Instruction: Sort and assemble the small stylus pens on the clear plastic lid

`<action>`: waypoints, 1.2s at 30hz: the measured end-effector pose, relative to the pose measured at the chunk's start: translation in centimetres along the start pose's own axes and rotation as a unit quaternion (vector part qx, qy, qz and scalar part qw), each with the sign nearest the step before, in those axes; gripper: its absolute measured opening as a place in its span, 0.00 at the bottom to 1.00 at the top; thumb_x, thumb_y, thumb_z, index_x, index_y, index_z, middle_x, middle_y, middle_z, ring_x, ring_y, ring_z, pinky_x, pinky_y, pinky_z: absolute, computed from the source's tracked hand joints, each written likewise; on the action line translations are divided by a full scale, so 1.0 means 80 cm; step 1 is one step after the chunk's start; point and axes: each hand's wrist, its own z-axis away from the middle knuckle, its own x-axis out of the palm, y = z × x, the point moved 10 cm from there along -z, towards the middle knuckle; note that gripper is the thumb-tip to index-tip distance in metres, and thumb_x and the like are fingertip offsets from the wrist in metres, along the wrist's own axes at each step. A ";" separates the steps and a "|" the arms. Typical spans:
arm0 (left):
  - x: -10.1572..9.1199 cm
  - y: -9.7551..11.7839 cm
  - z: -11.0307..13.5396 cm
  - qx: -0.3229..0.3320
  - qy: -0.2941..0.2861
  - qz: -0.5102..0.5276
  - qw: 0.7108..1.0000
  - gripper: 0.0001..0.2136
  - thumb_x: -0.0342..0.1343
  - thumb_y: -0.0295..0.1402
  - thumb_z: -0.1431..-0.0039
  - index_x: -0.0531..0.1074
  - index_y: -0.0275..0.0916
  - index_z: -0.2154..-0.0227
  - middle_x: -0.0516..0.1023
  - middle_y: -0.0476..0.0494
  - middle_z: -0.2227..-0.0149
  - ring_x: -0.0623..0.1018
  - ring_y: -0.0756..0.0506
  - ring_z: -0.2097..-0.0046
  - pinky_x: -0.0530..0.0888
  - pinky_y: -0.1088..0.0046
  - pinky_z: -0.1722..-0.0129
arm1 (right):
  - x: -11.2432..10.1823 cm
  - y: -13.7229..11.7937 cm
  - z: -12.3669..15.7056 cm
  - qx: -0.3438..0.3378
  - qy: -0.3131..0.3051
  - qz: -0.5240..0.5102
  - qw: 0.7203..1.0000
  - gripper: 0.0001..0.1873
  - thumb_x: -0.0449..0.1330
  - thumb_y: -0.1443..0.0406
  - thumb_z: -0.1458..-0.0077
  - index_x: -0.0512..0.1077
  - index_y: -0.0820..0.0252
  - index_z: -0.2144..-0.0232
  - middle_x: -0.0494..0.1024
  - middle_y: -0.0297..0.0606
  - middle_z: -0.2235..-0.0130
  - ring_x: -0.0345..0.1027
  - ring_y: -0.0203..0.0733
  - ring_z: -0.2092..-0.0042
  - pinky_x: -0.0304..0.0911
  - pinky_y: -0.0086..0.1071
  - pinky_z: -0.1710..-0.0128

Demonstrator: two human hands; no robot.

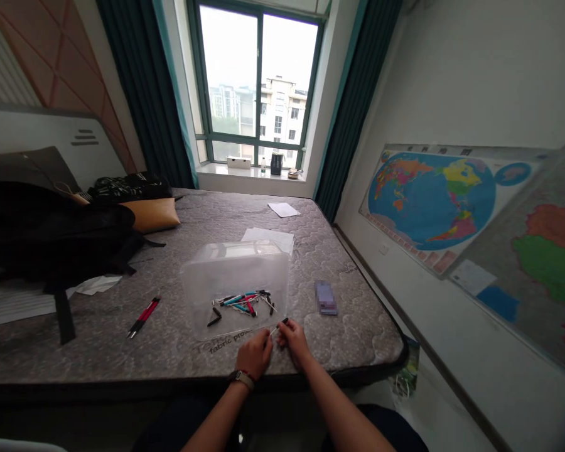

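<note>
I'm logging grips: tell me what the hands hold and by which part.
Both hands, left hand and right hand, pinch one slim pen between them, each at one end, just in front of the clear plastic box.

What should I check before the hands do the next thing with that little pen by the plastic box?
1. Pen held by both hands: ok; left hand and right hand pinch it.
2. Pen cap on or off: cannot tell, too small.
3. Clear box within reach, open on top: ok.
4. Other pens lying inside the box: ok.
5. Red and black pens outside the box on the mattress: not ok.
</note>
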 end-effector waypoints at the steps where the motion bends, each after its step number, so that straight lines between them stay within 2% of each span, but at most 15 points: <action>1: 0.000 0.000 0.000 -0.003 0.001 -0.008 1.000 0.13 0.40 0.36 0.34 0.70 0.43 0.58 0.79 0.43 0.65 0.79 0.44 0.62 0.68 0.72 0.64 | -0.006 0.002 -0.001 0.010 0.016 -0.044 0.999 0.22 0.68 0.51 0.59 0.67 0.60 0.73 0.71 0.30 0.79 0.66 0.34 0.79 0.59 0.25 0.81; 3: 0.000 0.000 -0.001 -0.011 0.003 -0.022 1.000 0.13 0.38 0.35 0.33 0.68 0.42 0.58 0.79 0.43 0.66 0.79 0.44 0.62 0.67 0.72 0.65 | -0.014 0.004 -0.002 0.027 0.040 -0.116 0.992 0.21 0.68 0.52 0.58 0.66 0.59 0.71 0.72 0.31 0.77 0.69 0.36 0.76 0.62 0.26 0.78; 6: 0.003 -0.004 -0.002 -0.031 -0.004 -0.038 0.999 0.14 0.36 0.35 0.32 0.67 0.41 0.58 0.78 0.42 0.67 0.79 0.44 0.63 0.67 0.72 0.66 | -0.017 0.006 -0.002 0.042 0.046 -0.164 0.984 0.20 0.68 0.54 0.58 0.66 0.58 0.69 0.74 0.33 0.76 0.72 0.38 0.74 0.65 0.28 0.75; 13: 0.002 -0.008 -0.003 -0.063 -0.014 -0.030 0.997 0.14 0.35 0.35 0.32 0.65 0.40 0.54 0.78 0.40 0.64 0.79 0.43 0.61 0.67 0.71 0.65 | -0.006 0.003 0.001 0.041 -0.016 -0.174 0.984 0.13 0.65 0.63 0.57 0.69 0.60 0.67 0.79 0.40 0.70 0.77 0.46 0.64 0.70 0.36 0.65; 18: -0.001 -0.001 -0.003 -0.065 -0.019 -0.047 0.997 0.16 0.35 0.36 0.32 0.65 0.39 0.51 0.79 0.39 0.62 0.79 0.43 0.61 0.66 0.72 0.66 | -0.008 -0.001 0.006 0.044 -0.010 -0.178 0.983 0.13 0.65 0.66 0.58 0.69 0.61 0.67 0.80 0.41 0.68 0.78 0.46 0.62 0.70 0.36 0.62; 22: 0.000 0.001 -0.004 -0.059 -0.022 -0.063 0.996 0.16 0.36 0.36 0.31 0.65 0.38 0.49 0.79 0.37 0.60 0.79 0.43 0.61 0.64 0.72 0.67 | -0.007 -0.003 0.008 0.049 -0.008 -0.165 0.985 0.15 0.67 0.65 0.58 0.69 0.62 0.66 0.79 0.39 0.70 0.77 0.44 0.64 0.70 0.34 0.63; 27: 0.001 -0.001 -0.003 -0.065 -0.016 -0.092 0.993 0.17 0.34 0.37 0.31 0.65 0.38 0.52 0.79 0.38 0.64 0.78 0.43 0.64 0.61 0.71 0.69 | -0.009 -0.005 0.008 0.035 0.009 -0.136 0.990 0.18 0.67 0.63 0.59 0.67 0.61 0.65 0.76 0.32 0.76 0.74 0.38 0.73 0.69 0.29 0.71; 32: 0.002 0.001 -0.003 -0.052 -0.007 -0.101 0.993 0.17 0.34 0.37 0.31 0.65 0.38 0.54 0.79 0.39 0.66 0.78 0.43 0.65 0.61 0.72 0.70 | -0.010 -0.006 0.008 0.012 0.031 -0.109 0.993 0.21 0.67 0.60 0.61 0.57 0.56 0.73 0.74 0.28 0.80 0.73 0.39 0.77 0.65 0.27 0.78; 36: 0.002 -0.003 -0.004 -0.053 0.007 -0.100 0.994 0.15 0.36 0.37 0.31 0.66 0.38 0.55 0.78 0.40 0.67 0.78 0.44 0.67 0.61 0.72 0.70 | -0.008 -0.004 0.007 0.013 0.024 -0.081 0.996 0.23 0.69 0.58 0.63 0.57 0.57 0.77 0.74 0.29 0.81 0.73 0.39 0.78 0.65 0.26 0.79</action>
